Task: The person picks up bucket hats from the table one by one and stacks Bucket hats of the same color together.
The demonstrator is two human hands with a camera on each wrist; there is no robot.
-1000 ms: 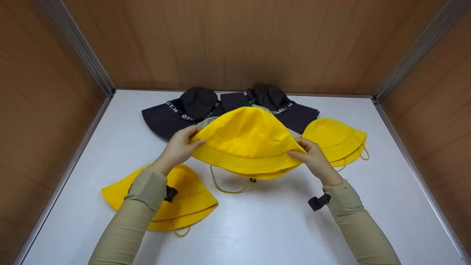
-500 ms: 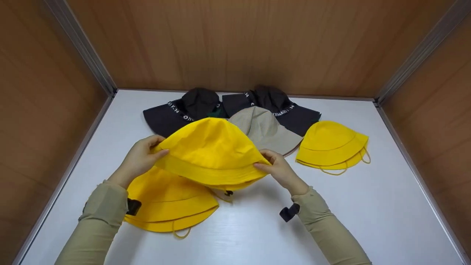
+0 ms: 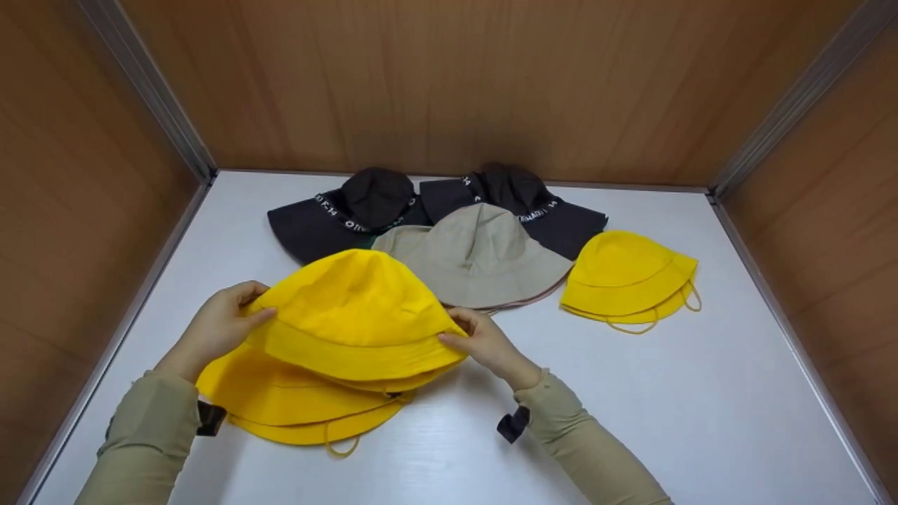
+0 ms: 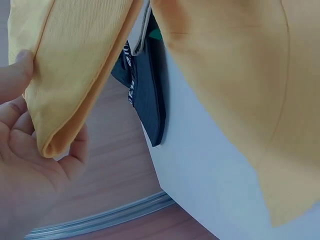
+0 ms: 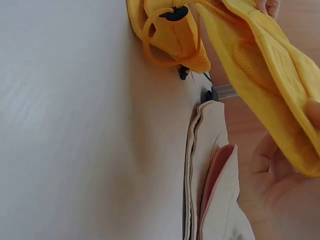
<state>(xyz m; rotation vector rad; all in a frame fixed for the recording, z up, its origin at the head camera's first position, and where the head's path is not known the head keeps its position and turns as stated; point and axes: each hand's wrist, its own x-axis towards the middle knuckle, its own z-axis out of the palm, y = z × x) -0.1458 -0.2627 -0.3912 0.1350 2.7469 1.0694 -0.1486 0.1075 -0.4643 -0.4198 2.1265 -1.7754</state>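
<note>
A yellow bucket hat is held up by both hands, its crown pointing away and its brim folded flat. My left hand pinches the left end of the brim, thumb on top and fingers beneath, as the left wrist view also shows. At the right end, my right hand pinches the brim the same way. Below the held hat, overlapped by it in the head view, another yellow bucket hat lies on the white table. In the right wrist view a yellow cord with a black toggle shows.
Farther back lie beige bucket hats, partly overlapping, and two black wide-brimmed hats with white lettering, one on the left and one on the right. A third yellow hat lies at the right. Wooden walls enclose the table.
Both hands have carried the yellow bucket hat left and toward the body, from in front of the beige hats to over the yellow hat at the left. The beige hats now show.
</note>
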